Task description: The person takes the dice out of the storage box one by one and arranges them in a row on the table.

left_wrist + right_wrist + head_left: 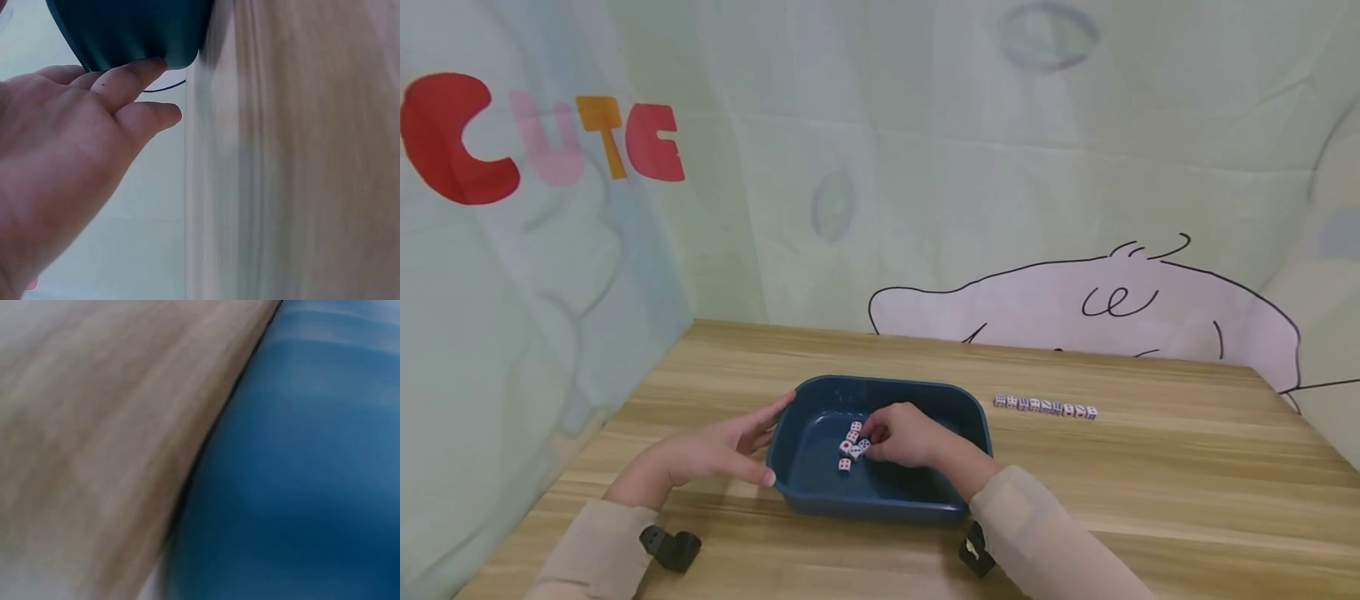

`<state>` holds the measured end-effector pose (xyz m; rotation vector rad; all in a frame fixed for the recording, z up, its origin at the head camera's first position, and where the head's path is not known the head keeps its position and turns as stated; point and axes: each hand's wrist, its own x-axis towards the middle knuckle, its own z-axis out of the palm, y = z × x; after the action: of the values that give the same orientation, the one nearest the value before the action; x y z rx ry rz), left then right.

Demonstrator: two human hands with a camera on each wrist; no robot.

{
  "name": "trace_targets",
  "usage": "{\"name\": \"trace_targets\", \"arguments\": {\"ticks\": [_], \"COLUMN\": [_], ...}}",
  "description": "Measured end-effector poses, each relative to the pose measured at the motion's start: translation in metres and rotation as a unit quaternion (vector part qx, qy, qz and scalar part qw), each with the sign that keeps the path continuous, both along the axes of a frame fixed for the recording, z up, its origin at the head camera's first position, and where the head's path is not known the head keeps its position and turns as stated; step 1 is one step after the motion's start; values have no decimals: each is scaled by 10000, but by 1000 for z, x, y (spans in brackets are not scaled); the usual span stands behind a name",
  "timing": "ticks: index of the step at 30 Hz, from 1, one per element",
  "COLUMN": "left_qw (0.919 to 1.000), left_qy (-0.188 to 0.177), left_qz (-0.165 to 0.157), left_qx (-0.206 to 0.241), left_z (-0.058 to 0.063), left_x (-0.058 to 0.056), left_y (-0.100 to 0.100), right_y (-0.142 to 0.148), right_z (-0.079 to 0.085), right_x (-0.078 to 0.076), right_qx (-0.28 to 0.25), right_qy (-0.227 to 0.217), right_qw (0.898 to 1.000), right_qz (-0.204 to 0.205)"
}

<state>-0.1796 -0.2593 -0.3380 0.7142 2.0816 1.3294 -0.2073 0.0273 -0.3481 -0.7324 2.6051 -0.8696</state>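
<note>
A dark blue rectangular tub [880, 506] stands on the wooden table. Inside it, several white dice [845, 464] with red and blue pips lie in a small cluster left of centre. My right hand [906, 435] reaches over the tub's right side, its thumb and index finger around a die [864, 445] at the cluster's right edge. At the tub's left end, my left hand [722, 450] rests against the outside wall, thumb toward the front corner and fingers toward the back. In the left wrist view, extended fingers [134, 78] touch the tub wall [137, 31]. The right wrist view shows only blurred tub wall [300, 475] and table.
Right of the tub, several dice [1046, 407] stand side by side in a row on the table [1150, 467]. Printed fabric [925, 167] hangs behind the table and along its left side. Black wrist devices [672, 548] sit at both sleeves.
</note>
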Motion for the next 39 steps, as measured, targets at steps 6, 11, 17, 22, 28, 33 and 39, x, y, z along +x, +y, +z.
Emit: {"name": "trace_targets", "arguments": {"ticks": [6, 11, 17, 22, 28, 33, 39], "left_qw": [10000, 10000, 10000, 9999, 9999, 10000, 9999], "left_qy": [1, -25, -17, 18, 63, 63, -17], "left_qz": [-35, -1, -20, -84, -69, -41, -62], "left_qx": [16, -11, 20, 77, 51, 45, 80], "left_z": [-1, 0, 0, -2, -2, -1, 0], "left_x": [-1, -1, -1, -2, 0, 1, 1], "left_y": [1, 2, 3, 2, 1, 0, -1], "right_y": [1, 2, 11, 19, 28, 41, 65], "right_z": [0, 3, 6, 12, 25, 37, 49], "right_x": [1, 3, 4, 6, 11, 12, 12], "right_qx": [98, 109, -4, -292, -419, -519, -485], "right_qy": [16, 44, 342, 457, 585, 685, 741], "right_qw": [10000, 9999, 9994, 9985, 9974, 9963, 9959], "right_qz": [5, 51, 52, 75, 108, -29, -197]}}
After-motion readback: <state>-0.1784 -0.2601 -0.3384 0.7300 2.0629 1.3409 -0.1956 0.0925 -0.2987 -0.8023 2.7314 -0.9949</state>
